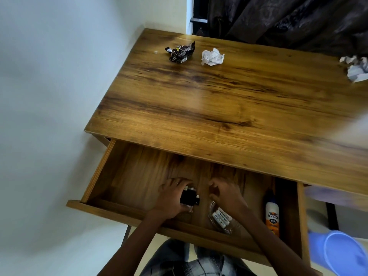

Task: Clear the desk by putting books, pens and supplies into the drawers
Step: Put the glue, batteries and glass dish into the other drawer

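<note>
A wooden drawer stands pulled out from under the desk. Inside it, my left hand is closed over a small black object on the drawer floor. My right hand hovers just to its right, fingers curled and apart, holding nothing. Under my right wrist lies a clear pack of white batteries. A white and orange glue bottle lies along the drawer's right side.
On the desk's far part lie a crumpled dark wrapper and a crumpled white paper ball; another paper ball sits at the right edge. A blue plastic tub stands on the floor at right. A white wall lies left.
</note>
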